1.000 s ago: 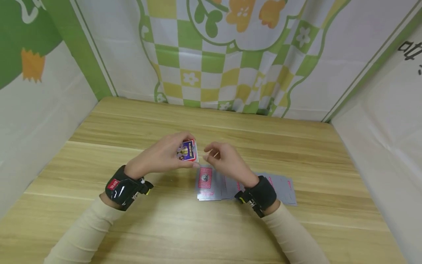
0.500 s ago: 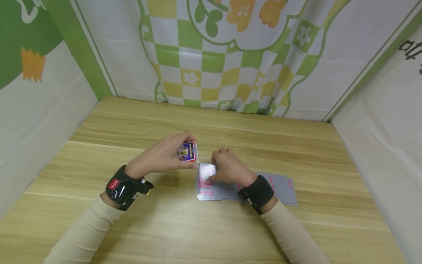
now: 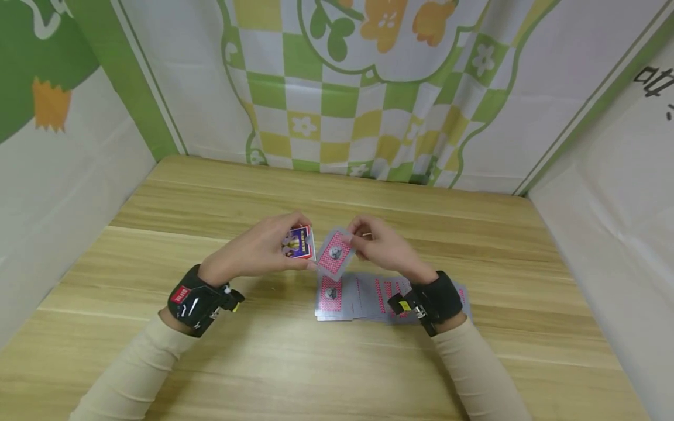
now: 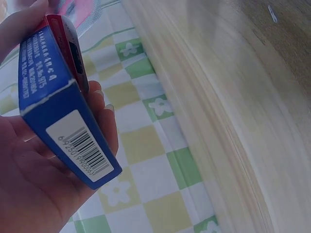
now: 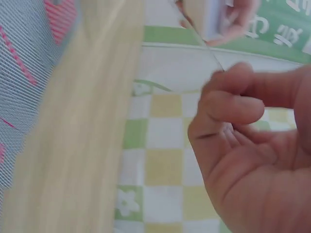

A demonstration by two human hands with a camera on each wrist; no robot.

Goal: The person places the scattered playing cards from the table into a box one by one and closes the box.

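My left hand (image 3: 263,244) grips a small card box (image 3: 298,242), blue with red edges; in the left wrist view the box (image 4: 53,87) shows a barcode on one end. Between thumb and fingers my right hand (image 3: 381,242) pinches a playing card (image 3: 335,252), its red-patterned back up, tilted close to the box's right side. From the right wrist view, that card (image 5: 206,46) appears edge-on beyond the curled fingers (image 5: 228,104). Below the hands, a spread row of playing cards (image 3: 332,299) lies backs up on the table, partly hidden by the right wrist.
The wooden table (image 3: 253,362) carries the cards. Behind it hangs a green and yellow checked curtain (image 3: 337,99); white cloth walls (image 3: 605,193) stand at both sides. Each wrist wears a black strap with a camera (image 3: 197,301).
My right hand reached down to the left end of the card row, picked up a card and raised it beside the box. The left hand has stayed in place with the box.
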